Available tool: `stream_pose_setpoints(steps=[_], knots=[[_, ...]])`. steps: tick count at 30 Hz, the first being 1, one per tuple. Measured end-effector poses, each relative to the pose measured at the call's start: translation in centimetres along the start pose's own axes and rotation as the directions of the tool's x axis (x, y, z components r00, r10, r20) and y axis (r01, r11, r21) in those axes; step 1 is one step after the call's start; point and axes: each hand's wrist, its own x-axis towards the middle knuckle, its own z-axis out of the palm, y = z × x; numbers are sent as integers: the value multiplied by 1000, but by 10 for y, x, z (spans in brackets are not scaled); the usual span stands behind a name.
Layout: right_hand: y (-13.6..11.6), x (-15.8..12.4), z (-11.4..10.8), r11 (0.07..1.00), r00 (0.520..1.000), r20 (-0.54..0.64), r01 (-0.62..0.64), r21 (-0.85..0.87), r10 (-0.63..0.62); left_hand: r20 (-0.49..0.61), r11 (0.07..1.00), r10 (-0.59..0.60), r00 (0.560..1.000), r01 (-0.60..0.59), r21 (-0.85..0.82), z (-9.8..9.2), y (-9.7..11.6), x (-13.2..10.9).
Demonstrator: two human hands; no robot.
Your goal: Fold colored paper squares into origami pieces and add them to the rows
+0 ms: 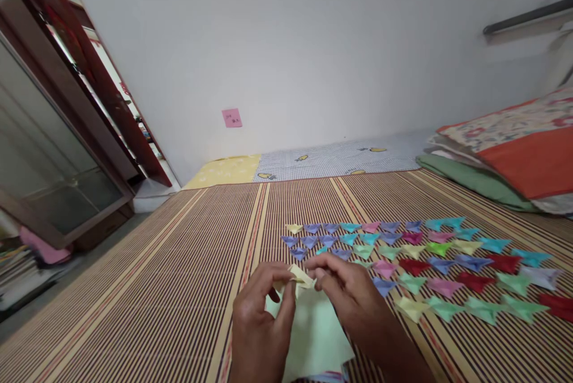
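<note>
A small pale-yellow folded paper piece point(301, 277) is pinched between both hands, just above a stack of square paper sheets. My left hand point(264, 317) grips its left end between thumb and fingers. At its right end, my right hand point(347, 290) has thumb and forefinger closed on it. The stack's top sheet point(317, 329) is pale green, and coloured edges show at its lower right corner. To the right lie rows of folded paper figures point(443, 287) in blue, purple, green, yellow, pink and red.
A striped mat point(179, 263) covers the bed. Folded bedding point(505, 156) is piled at the far right, and patterned cloth point(313, 162) runs along the wall. A pink note point(231, 118) is on the wall. A dark red door point(102, 73) is at left.
</note>
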Motion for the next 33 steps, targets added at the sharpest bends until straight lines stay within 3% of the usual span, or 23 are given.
stream_pose_setpoints(steps=[3, 7, 14, 21, 27, 33], knots=[[3, 3, 6, 995, 995, 101, -20, 96, 11, 13, 1000, -2, 1000, 2, -4, -1, -1, 0], [0, 3, 9, 984, 997, 74, -21, 175, 9, 84, 1000, -25, 996, 27, -15, -2, -2, -1], [-9, -2, 8, 1000, 995, -97, 21, -2, -21, 83, 997, -70, 994, 68, 29, -1, -5, -4], [-9, -6, 29, 957, 954, -212, 157, -243, -211, 53, 998, -47, 998, 45, 36, 7, 3, -4], [-12, -5, 26, 951, 946, -203, 204, -231, -252, 54, 996, -82, 995, 80, 40, 8, 1, -4], [-14, -5, 20, 983, 977, -133, 157, -99, -169, 56, 996, -80, 995, 78, 52, 4, 0, -5]])
